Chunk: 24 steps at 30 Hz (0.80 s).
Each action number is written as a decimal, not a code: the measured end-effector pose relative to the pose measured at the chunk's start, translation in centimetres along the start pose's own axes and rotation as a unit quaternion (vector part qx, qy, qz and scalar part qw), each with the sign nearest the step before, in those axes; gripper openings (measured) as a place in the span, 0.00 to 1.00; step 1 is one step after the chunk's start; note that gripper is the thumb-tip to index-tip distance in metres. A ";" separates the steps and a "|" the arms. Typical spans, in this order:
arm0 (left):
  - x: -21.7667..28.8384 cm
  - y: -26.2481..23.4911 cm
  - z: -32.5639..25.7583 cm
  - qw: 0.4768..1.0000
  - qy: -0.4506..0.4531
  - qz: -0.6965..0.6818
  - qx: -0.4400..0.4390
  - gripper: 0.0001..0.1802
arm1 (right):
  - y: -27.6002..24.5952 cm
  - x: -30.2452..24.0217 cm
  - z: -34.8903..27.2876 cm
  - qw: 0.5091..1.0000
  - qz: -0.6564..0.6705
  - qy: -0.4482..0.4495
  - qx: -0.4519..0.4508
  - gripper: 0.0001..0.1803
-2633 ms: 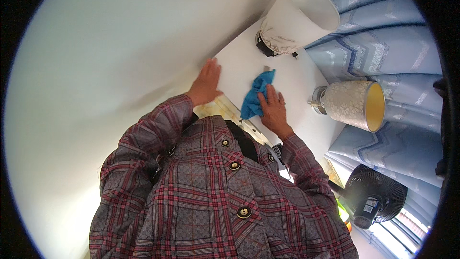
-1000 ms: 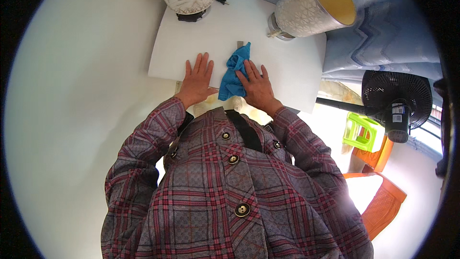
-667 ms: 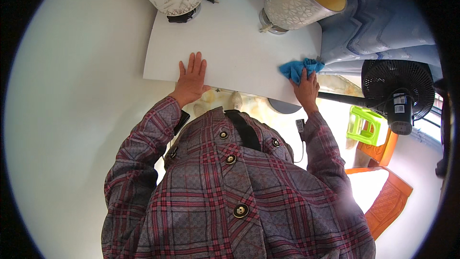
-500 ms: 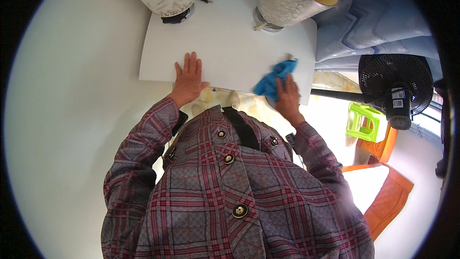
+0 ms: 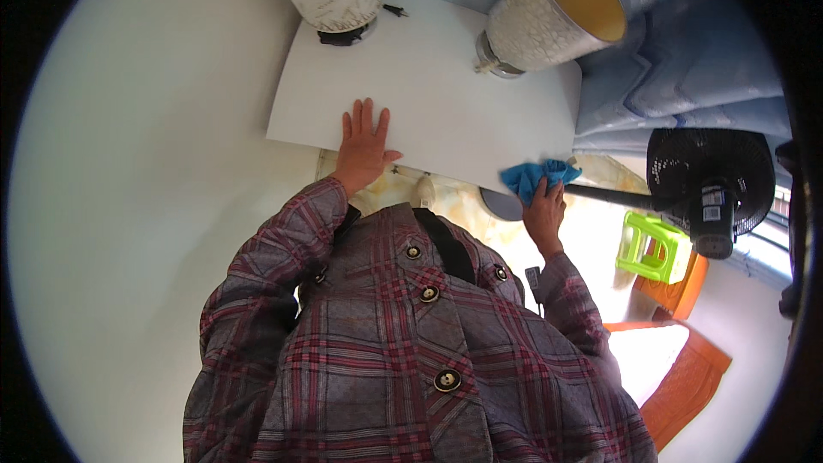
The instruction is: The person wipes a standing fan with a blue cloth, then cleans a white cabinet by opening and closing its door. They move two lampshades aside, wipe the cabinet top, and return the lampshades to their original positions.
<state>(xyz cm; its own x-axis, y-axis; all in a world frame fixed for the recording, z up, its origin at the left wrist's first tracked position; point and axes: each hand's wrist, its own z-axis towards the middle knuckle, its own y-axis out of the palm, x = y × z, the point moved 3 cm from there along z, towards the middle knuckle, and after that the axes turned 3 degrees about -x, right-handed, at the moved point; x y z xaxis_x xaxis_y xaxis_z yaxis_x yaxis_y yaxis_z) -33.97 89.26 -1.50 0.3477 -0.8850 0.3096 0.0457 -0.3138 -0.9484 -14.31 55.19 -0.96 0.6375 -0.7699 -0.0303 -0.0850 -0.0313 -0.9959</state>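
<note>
White tabletop (image 5: pixel 446 94) is bare between two lampshades (image 5: pixel 549 13) at its far edge and the hands at its near edge. Left hand (image 5: pixel 363 144) lies flat, fingers spread, near the left corner. Right hand (image 5: pixel 544 210) clutches a blue cloth (image 5: pixel 536 177) at the near right corner, further right and nearer than half a second ago

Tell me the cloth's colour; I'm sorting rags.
Blue, the cloth under the right hand, in the head view.

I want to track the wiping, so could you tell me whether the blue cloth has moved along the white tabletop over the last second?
Yes. The blue cloth went from mid-table beside the flat left hand to the white tabletop's right front edge.
</note>
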 end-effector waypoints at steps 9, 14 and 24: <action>-0.9 -1.6 -0.8 0.998 0.034 -0.007 -0.058 0.43 | -1.6 -13.1 4.6 0.921 0.062 -0.385 0.004 0.32; -5.1 -1.8 -2.3 0.990 -0.137 -0.017 0.012 0.47 | -1.9 -12.0 7.1 0.975 0.026 -0.220 -0.034 0.34; -6.9 -2.7 -3.1 0.992 -0.125 0.019 -0.030 0.52 | -1.0 -22.9 11.0 0.895 -0.002 -0.446 0.027 0.40</action>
<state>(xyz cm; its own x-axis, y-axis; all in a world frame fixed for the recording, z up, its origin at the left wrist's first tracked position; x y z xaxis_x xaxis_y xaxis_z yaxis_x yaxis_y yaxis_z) -39.42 95.12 -0.83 0.5689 -0.7864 0.2408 -0.0252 -0.3093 -0.9506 -20.39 79.90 -0.25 0.9972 0.0448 -0.0595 -0.0602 0.0163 -0.9980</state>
